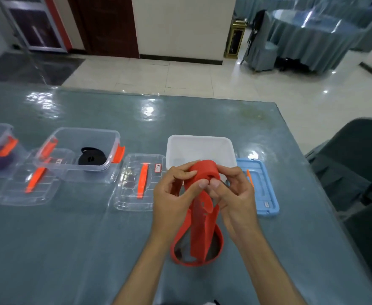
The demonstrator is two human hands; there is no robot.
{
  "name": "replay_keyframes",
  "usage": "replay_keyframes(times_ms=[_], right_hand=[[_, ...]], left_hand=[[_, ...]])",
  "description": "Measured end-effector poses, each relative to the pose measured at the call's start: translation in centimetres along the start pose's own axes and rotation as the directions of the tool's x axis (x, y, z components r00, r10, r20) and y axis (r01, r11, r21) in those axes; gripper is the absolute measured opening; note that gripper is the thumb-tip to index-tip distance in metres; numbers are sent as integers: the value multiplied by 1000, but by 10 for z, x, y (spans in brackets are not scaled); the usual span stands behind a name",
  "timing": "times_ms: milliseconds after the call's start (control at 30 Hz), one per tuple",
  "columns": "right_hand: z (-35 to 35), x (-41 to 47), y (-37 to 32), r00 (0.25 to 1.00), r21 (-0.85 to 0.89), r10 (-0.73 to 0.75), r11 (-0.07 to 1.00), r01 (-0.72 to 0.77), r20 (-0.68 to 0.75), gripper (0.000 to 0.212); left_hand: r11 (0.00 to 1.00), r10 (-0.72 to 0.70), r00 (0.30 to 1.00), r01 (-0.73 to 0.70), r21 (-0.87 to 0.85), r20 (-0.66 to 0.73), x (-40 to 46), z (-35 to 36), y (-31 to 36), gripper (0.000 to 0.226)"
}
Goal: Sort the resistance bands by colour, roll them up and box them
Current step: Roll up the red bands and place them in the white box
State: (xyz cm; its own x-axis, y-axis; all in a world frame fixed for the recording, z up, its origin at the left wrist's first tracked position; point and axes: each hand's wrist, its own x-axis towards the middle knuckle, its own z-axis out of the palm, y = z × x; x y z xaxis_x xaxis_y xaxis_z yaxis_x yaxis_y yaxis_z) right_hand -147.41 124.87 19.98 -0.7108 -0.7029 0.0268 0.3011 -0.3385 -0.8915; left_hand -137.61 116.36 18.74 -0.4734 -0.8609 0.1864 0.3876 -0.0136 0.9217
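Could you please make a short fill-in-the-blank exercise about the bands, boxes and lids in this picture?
1. Both hands, left hand and right hand, are rolling up a ____ band.
2. The clear box holds a rolled ____ band.
3. The white box stands directly behind the ____.
4. The lid to the right of the white box is ____.

Missing words: red; black; hands; blue
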Motion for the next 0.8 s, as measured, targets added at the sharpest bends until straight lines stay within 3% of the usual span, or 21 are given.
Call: replay_keyframes(times_ms=[167,333,433,600,800], right_hand=[[4,14,-7,1000,-27,-14,1000,14,-15,34],[1,37,-17,992,-220,-123,967,129,38,27],[4,46,-25,988,-239,-137,959,149,65,27],[19,54,-53,975,-244,-196,945,217,109,49],[39,63,-82,972,-142,-189,968,208,136,40]], left_hand=[[999,-26,999,27,-33,26,17,7,7,20],[999,42,999,-42,-23,-22,32,15,11,21],[999,47,998,-48,-17,-51,42,17,17,24],[996,87,995,-86,-29,43,62,16,39,36],[993,92,980,-103,51,177,83,13,78,32]])
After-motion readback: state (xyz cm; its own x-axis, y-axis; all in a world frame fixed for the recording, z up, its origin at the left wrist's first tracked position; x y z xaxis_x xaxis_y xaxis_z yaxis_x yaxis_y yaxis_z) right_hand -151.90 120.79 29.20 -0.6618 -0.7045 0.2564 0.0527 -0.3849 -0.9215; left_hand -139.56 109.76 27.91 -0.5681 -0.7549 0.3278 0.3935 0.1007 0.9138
